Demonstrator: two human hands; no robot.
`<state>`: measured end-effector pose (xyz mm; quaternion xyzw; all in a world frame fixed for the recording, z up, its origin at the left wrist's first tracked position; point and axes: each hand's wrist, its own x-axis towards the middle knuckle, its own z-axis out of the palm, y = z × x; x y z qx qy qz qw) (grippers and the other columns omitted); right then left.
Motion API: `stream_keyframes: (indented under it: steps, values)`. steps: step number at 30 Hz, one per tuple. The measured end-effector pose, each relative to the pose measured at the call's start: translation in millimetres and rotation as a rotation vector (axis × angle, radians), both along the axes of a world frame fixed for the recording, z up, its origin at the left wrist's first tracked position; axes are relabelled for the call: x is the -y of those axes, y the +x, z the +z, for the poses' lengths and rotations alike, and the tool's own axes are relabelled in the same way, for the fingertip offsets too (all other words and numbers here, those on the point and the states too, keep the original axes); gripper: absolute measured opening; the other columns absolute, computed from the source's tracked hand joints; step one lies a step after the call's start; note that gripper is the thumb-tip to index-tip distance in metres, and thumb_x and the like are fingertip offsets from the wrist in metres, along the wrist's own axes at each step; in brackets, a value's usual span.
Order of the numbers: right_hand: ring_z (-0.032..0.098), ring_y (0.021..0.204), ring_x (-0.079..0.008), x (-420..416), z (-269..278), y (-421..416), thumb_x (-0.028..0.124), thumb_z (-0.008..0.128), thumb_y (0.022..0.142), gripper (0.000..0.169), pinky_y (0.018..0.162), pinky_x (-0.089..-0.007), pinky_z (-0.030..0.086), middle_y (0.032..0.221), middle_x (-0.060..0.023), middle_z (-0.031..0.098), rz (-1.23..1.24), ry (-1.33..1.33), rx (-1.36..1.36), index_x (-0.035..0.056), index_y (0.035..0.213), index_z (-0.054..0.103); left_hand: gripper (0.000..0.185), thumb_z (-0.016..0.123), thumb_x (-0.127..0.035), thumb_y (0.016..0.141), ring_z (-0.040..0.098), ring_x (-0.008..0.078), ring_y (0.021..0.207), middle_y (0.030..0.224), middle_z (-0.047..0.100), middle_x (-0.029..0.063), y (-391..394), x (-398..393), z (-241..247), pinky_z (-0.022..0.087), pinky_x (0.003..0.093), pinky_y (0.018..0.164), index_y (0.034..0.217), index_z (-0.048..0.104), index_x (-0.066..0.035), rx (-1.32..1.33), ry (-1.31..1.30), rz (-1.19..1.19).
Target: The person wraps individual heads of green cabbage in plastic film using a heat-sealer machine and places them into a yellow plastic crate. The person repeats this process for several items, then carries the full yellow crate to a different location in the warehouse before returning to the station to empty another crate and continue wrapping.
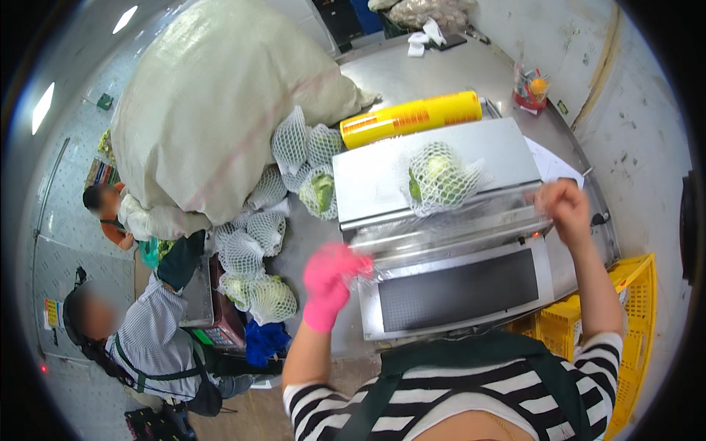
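My left hand [331, 281], in a pink glove, closes on one end of a sheet of clear plastic film [397, 237] at the left side of a film-wrapping machine [458, 292]. My bare right hand [563, 209] is at the film's other end; it is blurred. The film stretches between them above the black plate. Behind it, a green vegetable head in a white foam net [441, 176] rests on the machine's metal top. A yellow film roll [411, 118] lies at the back.
Several netted vegetable heads [270, 297] lie to the left, below a huge pale sack [220, 110]. A scale [220, 314] stands near a co-worker in a striped shirt [160, 342]; another person is farther off. Yellow crates [634, 331] stand at the right. A red container [530, 91] sits at the back right.
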<state>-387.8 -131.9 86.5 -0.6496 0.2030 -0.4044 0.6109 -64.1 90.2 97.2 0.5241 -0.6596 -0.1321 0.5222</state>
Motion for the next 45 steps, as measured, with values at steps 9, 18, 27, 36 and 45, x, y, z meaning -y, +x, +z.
stream_keyframes:
  steps: [9,18,27,36,45]
  values:
    - [0.039,0.123,-0.0297,81.8,-105.0,94.3,0.032,0.059,0.080,0.067,0.101,-0.0330,0.030,0.131,-0.0179,0.043,0.093,-0.341,-0.480,0.0035,0.134,0.031,0.084,0.057,-0.022,0.084,0.035,0.0330,0.125,0.137,0.031,0.0243,0.2,177.0,-116.8,0.031,0.0321,0.099,0.141,-0.002,-0.009,-0.186,0.591,-0.032]
    - [0.050,0.108,-0.0356,31.9,-52.4,77.9,-0.004,0.063,0.068,0.072,0.090,-0.0352,0.042,0.117,-0.0208,0.052,0.068,-0.645,-0.576,0.0059,0.133,0.032,0.086,0.072,-0.011,0.067,0.053,0.0303,0.108,0.122,0.050,0.0206,-12.3,131.7,-70.7,0.044,0.0333,0.087,0.138,0.024,-0.007,0.115,0.347,0.022]
    - [0.062,0.081,-0.0227,-74.7,0.2,15.3,0.034,0.052,0.087,0.050,0.067,-0.0309,0.053,0.097,-0.0142,0.059,0.380,0.381,-0.631,0.0068,0.127,0.037,0.047,0.054,-0.029,0.087,0.064,0.0217,0.075,0.094,0.064,0.0128,-46.0,12.0,-17.6,0.051,0.0280,0.060,0.123,0.044,-0.001,-0.735,1.122,-0.326]
    - [0.062,0.058,-0.0157,-124.5,-118.0,-9.3,0.022,0.052,0.089,0.030,0.046,-0.0212,0.048,0.074,-0.0111,0.061,-0.099,0.540,-0.427,-0.0014,0.108,0.049,0.046,0.052,-0.005,0.087,0.056,0.0087,0.073,0.082,0.060,0.0039,-56.6,-48.1,-125.6,0.045,0.0212,0.067,0.131,0.039,-0.004,-0.864,0.716,0.068]
    - [0.061,0.064,-0.0262,-116.5,-161.2,3.5,0.018,0.052,0.082,0.021,0.057,-0.0324,0.046,0.072,-0.0196,0.060,-0.440,-0.315,-0.791,0.0007,0.091,0.060,0.032,0.049,-0.018,0.083,0.057,0.0327,0.074,0.078,0.057,0.0139,-72.3,-14.0,-175.5,0.046,0.0344,0.063,0.114,0.057,-0.016,0.590,0.575,0.372]
